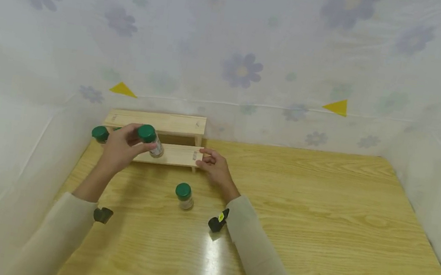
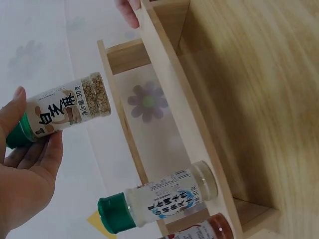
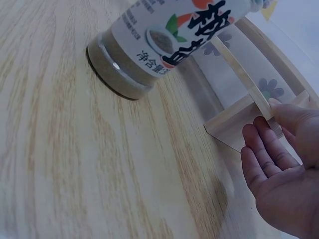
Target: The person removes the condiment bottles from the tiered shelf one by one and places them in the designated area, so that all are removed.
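My left hand (image 1: pixel 118 150) grips a seasoning jar (image 2: pixel 67 107) by its green cap end, fingers and thumb on either side. Pale sesame seeds show at its base, which hangs over the lower step of a two-step wooden rack (image 1: pixel 177 156). On that step, towards the left end, stand a jar of pale powder (image 2: pixel 164 196) and a jar with reddish contents (image 2: pixel 199 232). My right hand (image 1: pixel 216 171) pinches the right end of the lower board between thumb and fingers. In front of the rack, another green-capped jar (image 1: pixel 184 197) of brownish powder stands upright on the table.
The rack's upper step (image 1: pixel 159 122) stands against a flowered white curtain (image 1: pixel 247 38) at the back. Yellow triangles (image 1: pixel 336 107) mark the curtain. Wood-grain table surface (image 1: pixel 318 226) extends to the right and front.
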A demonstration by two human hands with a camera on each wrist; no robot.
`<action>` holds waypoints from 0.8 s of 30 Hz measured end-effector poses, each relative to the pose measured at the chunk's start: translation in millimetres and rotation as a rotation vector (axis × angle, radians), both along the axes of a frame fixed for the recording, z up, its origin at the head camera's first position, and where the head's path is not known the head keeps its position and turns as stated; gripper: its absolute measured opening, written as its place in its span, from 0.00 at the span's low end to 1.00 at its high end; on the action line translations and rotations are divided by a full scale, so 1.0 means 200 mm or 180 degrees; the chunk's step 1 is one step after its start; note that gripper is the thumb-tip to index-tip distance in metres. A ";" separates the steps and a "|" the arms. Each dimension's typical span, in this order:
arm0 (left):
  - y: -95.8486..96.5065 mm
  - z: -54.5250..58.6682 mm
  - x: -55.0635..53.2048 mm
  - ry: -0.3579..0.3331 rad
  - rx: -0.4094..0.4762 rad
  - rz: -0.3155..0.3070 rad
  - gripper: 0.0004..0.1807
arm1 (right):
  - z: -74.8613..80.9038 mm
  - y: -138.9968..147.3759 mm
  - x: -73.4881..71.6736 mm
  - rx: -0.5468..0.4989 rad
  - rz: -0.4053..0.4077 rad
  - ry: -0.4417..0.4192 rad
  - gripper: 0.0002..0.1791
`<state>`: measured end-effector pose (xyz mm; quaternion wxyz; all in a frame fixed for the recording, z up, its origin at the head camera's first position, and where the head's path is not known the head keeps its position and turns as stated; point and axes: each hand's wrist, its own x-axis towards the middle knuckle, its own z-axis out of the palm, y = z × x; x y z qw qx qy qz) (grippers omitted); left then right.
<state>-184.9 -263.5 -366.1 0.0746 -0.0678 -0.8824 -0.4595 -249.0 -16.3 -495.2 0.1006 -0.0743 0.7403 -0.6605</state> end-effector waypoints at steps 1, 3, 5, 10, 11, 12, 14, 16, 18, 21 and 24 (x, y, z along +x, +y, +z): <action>0.00 -0.01 0.01 -0.0006 0.0022 -0.0039 0.28 | 0.00 0.00 0.00 0.0005 0.0002 0.0017 0.21; 0.00 -0.03 0.03 -0.0044 0.0030 -0.0080 0.27 | 0.00 0.00 0.00 -0.0002 0.0016 0.0047 0.21; 0.00 -0.06 0.06 -0.0081 0.0056 -0.0119 0.26 | 0.00 -0.01 0.00 -0.0011 0.0032 0.0081 0.22; 0.00 -0.14 0.11 -0.0120 0.0161 -0.0242 0.26 | 0.01 -0.02 0.01 -0.0022 0.0028 0.0064 0.22; 0.00 -0.16 0.12 -0.0128 0.0200 -0.0268 0.26 | 0.01 -0.02 0.01 -0.0019 0.0020 0.0055 0.22; 0.00 -0.18 0.13 -0.0143 0.0235 -0.0281 0.26 | 0.00 -0.02 0.01 -0.0010 0.0019 0.0049 0.22; 0.00 -0.22 0.15 -0.0211 0.0250 -0.0279 0.26 | 0.01 -0.02 0.01 0.0002 0.0010 0.0022 0.22; 0.00 -0.26 0.16 -0.0297 0.0213 -0.0233 0.26 | 0.01 -0.02 0.01 0.0021 -0.0003 0.0016 0.21; 0.01 -0.30 0.18 -0.0383 0.0204 -0.0219 0.27 | 0.01 -0.02 0.01 0.0027 -0.0022 0.0014 0.21; 0.03 -0.35 0.20 -0.0474 0.0247 -0.0234 0.28 | 0.01 -0.02 0.01 0.0021 -0.0036 0.0043 0.21; 0.04 -0.40 0.22 -0.0500 0.0320 -0.0297 0.28 | 0.00 -0.02 0.00 0.0013 -0.0020 0.0063 0.21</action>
